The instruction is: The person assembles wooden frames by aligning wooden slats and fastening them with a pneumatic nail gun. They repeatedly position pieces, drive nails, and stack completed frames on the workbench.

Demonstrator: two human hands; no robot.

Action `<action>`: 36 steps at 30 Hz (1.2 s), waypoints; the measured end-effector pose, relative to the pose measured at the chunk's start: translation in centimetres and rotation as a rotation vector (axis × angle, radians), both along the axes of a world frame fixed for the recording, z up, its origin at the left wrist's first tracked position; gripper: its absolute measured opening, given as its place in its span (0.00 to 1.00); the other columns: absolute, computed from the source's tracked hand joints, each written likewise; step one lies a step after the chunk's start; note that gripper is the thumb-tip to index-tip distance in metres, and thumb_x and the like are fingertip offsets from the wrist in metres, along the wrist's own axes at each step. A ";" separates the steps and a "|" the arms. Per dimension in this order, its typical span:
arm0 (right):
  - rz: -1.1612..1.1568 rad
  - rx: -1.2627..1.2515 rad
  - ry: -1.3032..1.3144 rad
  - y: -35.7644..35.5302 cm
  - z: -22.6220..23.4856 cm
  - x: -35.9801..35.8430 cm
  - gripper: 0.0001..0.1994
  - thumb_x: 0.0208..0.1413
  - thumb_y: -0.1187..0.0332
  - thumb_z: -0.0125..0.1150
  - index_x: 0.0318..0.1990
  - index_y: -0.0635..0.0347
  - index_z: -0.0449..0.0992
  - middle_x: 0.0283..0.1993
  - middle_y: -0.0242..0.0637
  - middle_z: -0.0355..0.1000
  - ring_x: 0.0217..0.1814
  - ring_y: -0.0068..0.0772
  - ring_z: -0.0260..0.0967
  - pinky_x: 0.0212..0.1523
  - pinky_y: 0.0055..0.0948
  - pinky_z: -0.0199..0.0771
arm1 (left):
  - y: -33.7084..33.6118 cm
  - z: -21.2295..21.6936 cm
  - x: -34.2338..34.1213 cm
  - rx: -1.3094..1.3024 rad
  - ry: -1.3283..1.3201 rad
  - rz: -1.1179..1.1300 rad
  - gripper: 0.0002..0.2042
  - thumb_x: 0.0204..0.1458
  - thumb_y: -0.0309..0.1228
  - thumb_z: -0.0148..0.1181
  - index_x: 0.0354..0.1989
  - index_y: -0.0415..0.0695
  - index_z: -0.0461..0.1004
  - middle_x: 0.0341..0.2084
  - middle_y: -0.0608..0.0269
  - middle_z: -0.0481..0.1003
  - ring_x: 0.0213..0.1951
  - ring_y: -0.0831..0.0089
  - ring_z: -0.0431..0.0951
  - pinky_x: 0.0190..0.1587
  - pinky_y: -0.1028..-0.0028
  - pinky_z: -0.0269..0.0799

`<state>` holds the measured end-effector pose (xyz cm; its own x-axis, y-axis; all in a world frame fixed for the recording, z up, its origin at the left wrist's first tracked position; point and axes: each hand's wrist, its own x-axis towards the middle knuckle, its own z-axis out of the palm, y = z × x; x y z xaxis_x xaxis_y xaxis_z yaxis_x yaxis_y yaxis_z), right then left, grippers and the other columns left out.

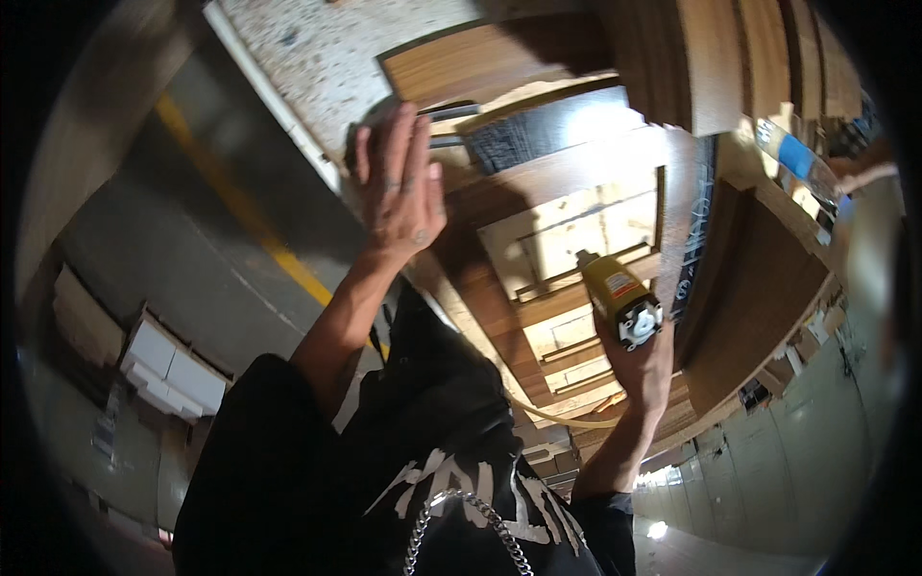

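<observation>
My left hand (399, 187) lies with its fingers stretched out at the left edge of the workbench. Its fingertips are by a dark object that they partly cover, so I cannot make out what that is. My right hand (642, 363) is wrapped round a yellow air nail gun (611, 280). The gun's nose points away from me, over a brown wood-grain frame (471, 274) with several rectangular openings. Whether the nose touches the frame, I cannot tell. A thin yellowish air hose (562, 420) curves below the frame near my waist.
Beyond the frame are a glossy dark panel (547, 125) and a brown board (480, 65). Upright wood-grain boards (715, 67) stand at the far right. Another person's hand (861, 173) is by a blue-labelled bottle (797, 156). White boxes (168, 365) sit on the floor at left.
</observation>
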<state>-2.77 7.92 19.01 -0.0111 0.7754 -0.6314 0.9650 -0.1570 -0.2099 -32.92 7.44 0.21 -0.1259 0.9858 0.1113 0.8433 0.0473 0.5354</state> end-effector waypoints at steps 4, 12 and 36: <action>-0.272 0.108 0.120 5.9 -1.2 2.7 0.22 0.54 0.61 0.75 0.51 0.69 0.80 0.38 0.41 0.81 0.35 0.31 0.79 0.36 0.30 0.80 | 0.1 -0.5 -0.1 0.036 0.084 -0.028 0.23 0.69 0.33 0.39 0.68 0.34 0.63 0.69 0.46 0.62 0.70 0.51 0.61 0.73 0.46 0.44; -0.499 0.133 0.149 11.6 -4.8 2.5 0.24 0.56 0.57 0.69 0.52 0.70 0.79 0.42 0.51 0.82 0.40 0.38 0.84 0.40 0.35 0.86 | 0.5 -0.2 0.2 0.035 0.112 -0.005 0.24 0.69 0.36 0.39 0.66 0.33 0.65 0.68 0.45 0.62 0.69 0.49 0.63 0.72 0.45 0.48; -0.331 0.168 0.152 13.4 -6.0 3.1 0.19 0.57 0.62 0.68 0.50 0.68 0.81 0.38 0.48 0.83 0.38 0.39 0.84 0.41 0.35 0.84 | 0.8 -0.2 0.1 0.048 0.106 -0.048 0.27 0.69 0.40 0.38 0.67 0.32 0.64 0.68 0.42 0.60 0.67 0.42 0.61 0.69 0.40 0.51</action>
